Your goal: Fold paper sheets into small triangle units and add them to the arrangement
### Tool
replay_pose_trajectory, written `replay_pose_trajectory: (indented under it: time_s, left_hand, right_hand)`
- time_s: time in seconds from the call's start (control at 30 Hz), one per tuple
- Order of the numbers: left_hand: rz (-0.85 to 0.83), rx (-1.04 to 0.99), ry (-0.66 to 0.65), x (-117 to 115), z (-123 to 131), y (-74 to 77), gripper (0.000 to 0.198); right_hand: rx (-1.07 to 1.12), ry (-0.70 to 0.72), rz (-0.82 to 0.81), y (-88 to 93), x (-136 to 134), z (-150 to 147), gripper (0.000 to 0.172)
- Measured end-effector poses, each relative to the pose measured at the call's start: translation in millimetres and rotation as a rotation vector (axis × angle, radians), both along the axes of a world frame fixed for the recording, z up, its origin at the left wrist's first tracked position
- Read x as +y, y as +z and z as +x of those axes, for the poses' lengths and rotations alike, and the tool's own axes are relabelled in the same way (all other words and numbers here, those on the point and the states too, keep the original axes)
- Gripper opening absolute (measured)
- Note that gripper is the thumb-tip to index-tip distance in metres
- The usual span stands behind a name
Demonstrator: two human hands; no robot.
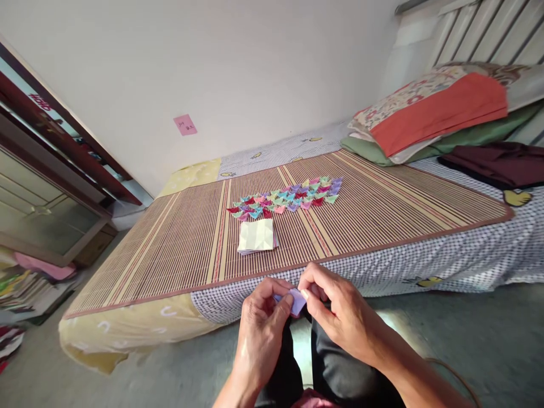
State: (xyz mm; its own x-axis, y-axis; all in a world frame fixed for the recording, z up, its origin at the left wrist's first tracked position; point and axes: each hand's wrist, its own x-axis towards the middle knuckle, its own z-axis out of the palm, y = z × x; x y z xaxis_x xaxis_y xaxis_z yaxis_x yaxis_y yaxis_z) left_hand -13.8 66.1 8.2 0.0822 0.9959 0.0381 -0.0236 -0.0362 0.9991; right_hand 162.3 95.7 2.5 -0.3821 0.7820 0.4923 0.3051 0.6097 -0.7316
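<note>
My left hand (pixel 260 331) and my right hand (pixel 340 314) meet over my lap, both pinching a small purple piece of paper (pixel 296 300) between thumbs and fingers. In front of me on the striped bamboo mat (pixel 170 243) lies a stack of square paper sheets (pixel 257 236), pale yellow on top. Beyond it, several small folded paper shapes (pixel 289 198) in red, green, pink, purple and teal are laid out in rows.
The mat covers a low bed with a checkered sheet (pixel 467 258). Pillows and folded cloth (pixel 433 113) pile at the right end, a dark cloth (pixel 497 161) beside them. A pink note (pixel 185 124) sticks on the wall. Cabinet and clutter (pixel 29 272) stand at left.
</note>
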Motion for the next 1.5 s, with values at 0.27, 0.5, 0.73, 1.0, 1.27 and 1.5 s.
replay_pose_trajectory:
  time_s: [0.27,0.5,0.73,1.0,1.27,1.5]
  left_hand:
    - [0.111,0.205,0.094,-1.2,6.3,7.5,0.019]
    - [0.043,0.088,0.103,-0.5,5.1,3.1,0.019]
    - [0.169,0.233,0.228,0.9,5.1,-0.6,0.014]
    - [0.495,0.548,0.319,-4.2,7.8,-2.0,0.018]
    - [0.606,0.592,0.323,-5.6,13.7,-8.6,0.020]
    - [0.689,0.660,0.344,-5.5,15.2,-7.3,0.024]
  right_hand:
    - [0.025,-0.036,0.162,1.7,-1.1,-9.0,0.021]
    - [0.130,-0.030,0.143,-3.9,-0.6,-4.1,0.020]
    - [0.182,-0.039,0.158,-10.9,0.1,-4.1,0.017]
    - [0.125,-0.093,0.108,-11.2,-0.5,-5.4,0.019]
    - [0.165,-0.177,0.043,-14.6,-6.5,-15.4,0.015]
    - [0.238,-0.189,0.016,-10.1,-7.9,-20.5,0.014]
